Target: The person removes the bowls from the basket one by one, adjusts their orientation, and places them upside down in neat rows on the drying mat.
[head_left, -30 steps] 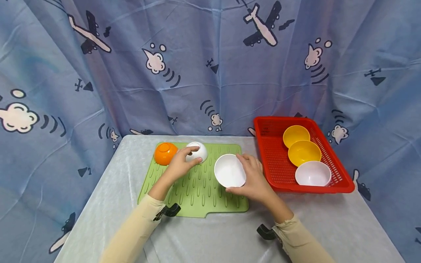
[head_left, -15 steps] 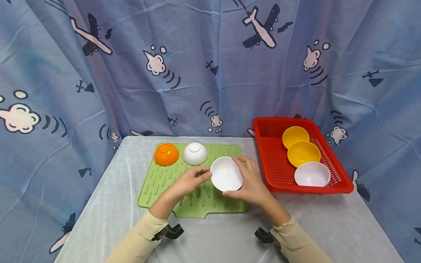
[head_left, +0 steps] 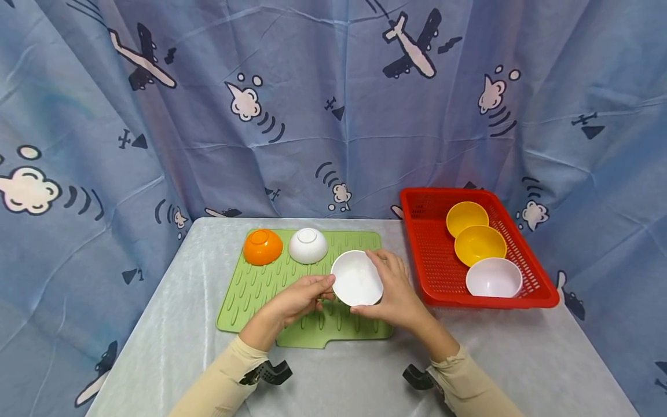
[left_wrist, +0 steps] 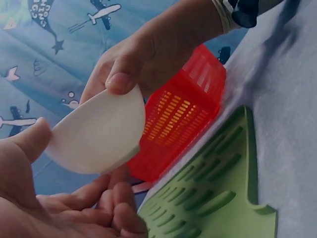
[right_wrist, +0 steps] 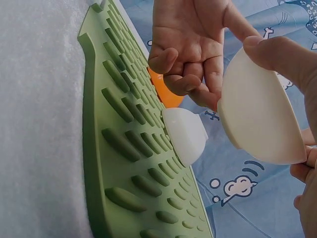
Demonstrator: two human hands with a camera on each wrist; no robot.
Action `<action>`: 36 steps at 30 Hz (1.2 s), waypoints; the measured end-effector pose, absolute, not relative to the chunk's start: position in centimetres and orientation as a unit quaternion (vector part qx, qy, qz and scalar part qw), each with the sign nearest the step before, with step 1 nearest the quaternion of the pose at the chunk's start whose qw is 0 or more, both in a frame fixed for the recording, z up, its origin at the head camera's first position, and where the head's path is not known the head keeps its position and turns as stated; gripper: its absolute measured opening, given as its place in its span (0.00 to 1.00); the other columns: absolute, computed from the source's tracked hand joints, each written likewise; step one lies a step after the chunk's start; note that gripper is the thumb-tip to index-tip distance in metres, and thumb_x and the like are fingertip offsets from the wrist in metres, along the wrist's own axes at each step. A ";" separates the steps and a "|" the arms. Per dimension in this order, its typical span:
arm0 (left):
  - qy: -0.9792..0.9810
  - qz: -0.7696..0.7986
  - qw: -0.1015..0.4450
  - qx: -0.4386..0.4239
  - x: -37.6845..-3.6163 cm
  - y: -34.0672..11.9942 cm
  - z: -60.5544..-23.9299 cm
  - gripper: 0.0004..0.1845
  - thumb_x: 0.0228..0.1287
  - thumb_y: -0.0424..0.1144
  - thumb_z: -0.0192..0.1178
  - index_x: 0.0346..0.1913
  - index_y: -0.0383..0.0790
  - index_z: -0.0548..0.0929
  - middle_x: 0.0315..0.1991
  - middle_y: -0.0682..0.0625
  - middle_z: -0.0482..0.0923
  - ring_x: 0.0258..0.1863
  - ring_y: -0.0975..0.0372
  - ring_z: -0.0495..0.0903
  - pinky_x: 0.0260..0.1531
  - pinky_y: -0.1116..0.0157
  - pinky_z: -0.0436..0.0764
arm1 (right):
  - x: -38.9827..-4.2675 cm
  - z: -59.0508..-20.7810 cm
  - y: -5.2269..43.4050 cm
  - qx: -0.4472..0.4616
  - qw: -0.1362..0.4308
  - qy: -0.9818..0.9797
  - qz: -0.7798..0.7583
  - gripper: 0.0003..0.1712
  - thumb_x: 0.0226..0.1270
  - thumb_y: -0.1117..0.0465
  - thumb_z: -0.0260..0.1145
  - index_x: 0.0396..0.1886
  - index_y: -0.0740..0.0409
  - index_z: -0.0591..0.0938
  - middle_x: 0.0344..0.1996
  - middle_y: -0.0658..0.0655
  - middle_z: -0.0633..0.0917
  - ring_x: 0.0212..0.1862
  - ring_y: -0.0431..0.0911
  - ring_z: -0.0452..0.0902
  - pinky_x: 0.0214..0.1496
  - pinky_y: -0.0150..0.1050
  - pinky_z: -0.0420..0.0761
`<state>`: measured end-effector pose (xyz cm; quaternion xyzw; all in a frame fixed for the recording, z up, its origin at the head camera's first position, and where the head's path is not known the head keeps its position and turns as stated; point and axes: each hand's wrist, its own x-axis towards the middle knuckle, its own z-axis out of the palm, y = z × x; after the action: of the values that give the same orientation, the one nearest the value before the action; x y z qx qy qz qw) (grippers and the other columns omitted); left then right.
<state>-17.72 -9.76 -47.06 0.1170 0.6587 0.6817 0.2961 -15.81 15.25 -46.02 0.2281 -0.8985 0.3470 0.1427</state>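
A white bowl (head_left: pixel 357 278) is held above the green mat (head_left: pixel 250 289), its opening tilted toward the head camera. My right hand (head_left: pixel 398 289) grips it from the right, fingers and thumb spread around the rim. From the left, my left hand (head_left: pixel 299 301) pinches it: the thumb lies at the rim, a fingertip reaches the underside, and the other fingers are bent below, as the left wrist view shows. An upside-down orange bowl (head_left: pixel 263 248) and an upside-down white bowl (head_left: pixel 308 246) sit side by side on the mat's far left part.
To the right stands a red basket (head_left: pixel 432 255) with two yellow bowls (head_left: pixel 480 246) and a whitish bowl (head_left: pixel 494 279) inside, openings up. A pale cloth covers the table (head_left: pixel 172 324). Behind it hangs a blue curtain (head_left: pixel 292 145) printed with airplanes.
My left hand has left the upside-down white bowl on the mat, come toward me and right, and taken hold of the lifted bowl. My right hand has shifted slightly left with it.
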 end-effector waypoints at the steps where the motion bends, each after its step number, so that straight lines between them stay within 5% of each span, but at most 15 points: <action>1: 0.655 0.687 0.293 0.115 -17.7 -9.7 -47.1 0.16 0.80 0.50 0.51 0.40 0.44 0.82 0.35 0.54 0.79 0.40 0.61 0.75 0.35 0.66 0.72 | -15.8 -46.0 15.2 0.227 0.143 -0.898 0.349 0.69 0.30 0.41 0.89 0.75 0.60 0.69 0.67 0.63 0.69 0.69 0.61 0.60 0.67 0.63 0.61; 13: 0.653 0.716 0.233 0.080 -17.6 -9.4 -46.9 0.14 0.73 0.44 0.60 0.48 0.36 0.84 0.30 0.56 0.78 0.34 0.64 0.73 0.30 0.69 0.69 | -15.3 -45.6 15.1 0.238 0.135 -0.893 0.356 0.70 0.33 0.42 0.89 0.78 0.58 0.66 0.70 0.63 0.67 0.71 0.61 0.57 0.67 0.65 0.63; 23: 0.699 0.685 0.170 0.116 -17.7 -10.3 -46.0 0.22 0.68 0.36 0.65 0.61 0.27 0.78 0.45 0.52 0.81 0.45 0.62 0.76 0.44 0.68 0.75 | -15.6 -44.3 16.7 0.205 0.097 -0.855 0.467 0.44 0.60 0.55 0.77 0.75 0.55 0.70 0.72 0.63 0.69 0.74 0.61 0.60 0.70 0.72 0.61; 29: 0.755 0.628 0.116 0.146 -17.8 -10.7 -45.5 0.27 0.57 0.35 0.76 0.60 0.39 0.82 0.46 0.50 0.79 0.44 0.55 0.72 0.38 0.67 0.71 | -16.1 -44.3 17.2 0.188 0.067 -0.835 0.513 0.28 0.76 0.59 0.62 0.71 0.64 0.73 0.67 0.64 0.78 0.71 0.61 0.68 0.72 0.66 0.62; 36: 0.810 0.542 0.034 0.221 -17.7 -10.9 -45.3 0.33 0.45 0.42 0.84 0.58 0.51 0.82 0.49 0.55 0.80 0.41 0.59 0.72 0.36 0.66 0.68 | -16.1 -44.7 17.2 0.160 0.007 -0.839 0.520 0.30 0.78 0.52 0.59 0.71 0.65 0.73 0.62 0.66 0.80 0.64 0.63 0.74 0.62 0.57 0.75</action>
<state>-17.70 -10.88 -45.26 0.2211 0.8097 0.5425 0.0336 -16.09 17.15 -44.69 0.1596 -0.8392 0.5198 0.0075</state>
